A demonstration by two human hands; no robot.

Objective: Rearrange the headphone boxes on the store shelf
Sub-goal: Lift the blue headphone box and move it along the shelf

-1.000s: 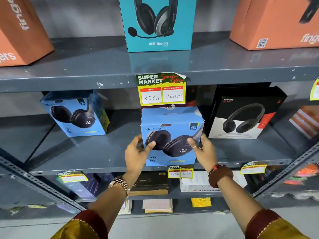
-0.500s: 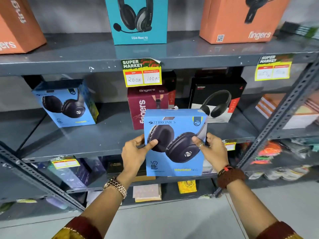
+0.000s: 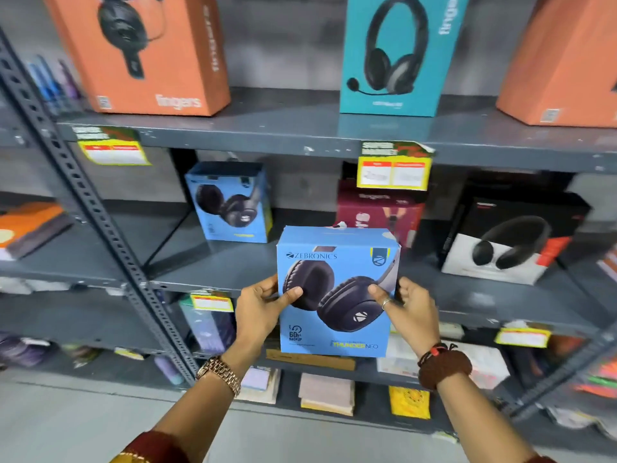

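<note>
I hold a light blue Zebronics headphone box (image 3: 337,329) upright in front of the middle shelf (image 3: 213,265), off its surface. My left hand (image 3: 258,310) grips its left side and my right hand (image 3: 409,307) its right side, thumbs on the front face. A second, matching blue box (image 3: 233,202) stands on the middle shelf to the back left. A maroon box (image 3: 377,212) stands right behind the held one, and a black and white headphone box (image 3: 504,242) sits to the right.
The top shelf (image 3: 300,128) carries two orange boxes (image 3: 143,51) (image 3: 567,61) and a teal headset box (image 3: 397,55). A perforated grey upright (image 3: 86,202) runs down the left. Yellow price tags (image 3: 394,168) hang from shelf edges. Lower shelves hold small packets and notepads.
The blue box has come off the shelf toward me and both hands still grip it. My view has swung left, so the shelf contents now sit further right in frame.
</note>
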